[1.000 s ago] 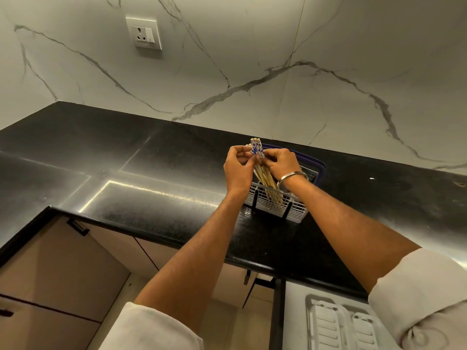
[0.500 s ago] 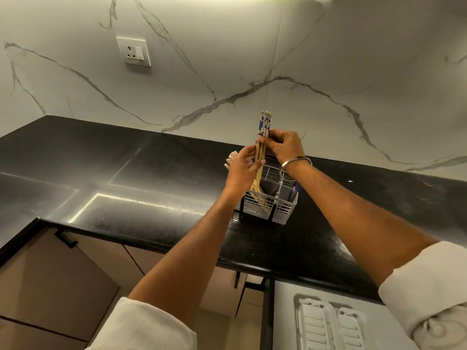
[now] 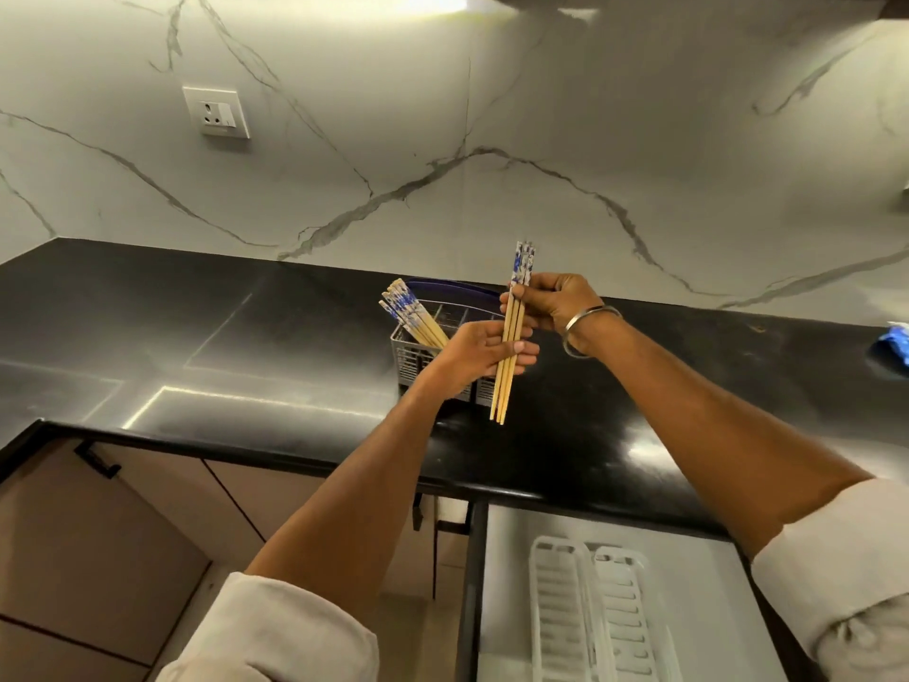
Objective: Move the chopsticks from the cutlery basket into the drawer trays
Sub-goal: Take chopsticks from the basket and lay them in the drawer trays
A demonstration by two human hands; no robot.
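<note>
Black worktop (image 3: pixel 206 337): it carries the cutlery basket near its front edge, within your easy reach.
Socket (image 3: pixel 216 112): on the marble wall at the left, no part of the job.
Basket chopsticks (image 3: pixel 410 315): a bunch leans out of the left compartment of the cutlery basket (image 3: pixel 418 359), patterned ends up, waiting to be taken.
Left hand (image 3: pixel 479 356): your fingers curl round the middle of the held chopsticks (image 3: pixel 511 337), probably to steady and square the bundle.
Held chopsticks: a few sticks, near upright, clear of the basket and in front of it, tips down.
Right hand (image 3: pixel 553 302): you grip the same bundle just below its blue patterned tops, so both hands share it.
Drawer trays (image 3: pixel 597 617): white, ribbed, lying in the open drawer (image 3: pixel 698 583) below the worktop edge, nothing visible in them yet; your bundle likely goes down here next.
Blue item (image 3: pixel 893 342): far right on the worktop, unclear what it is.
</note>
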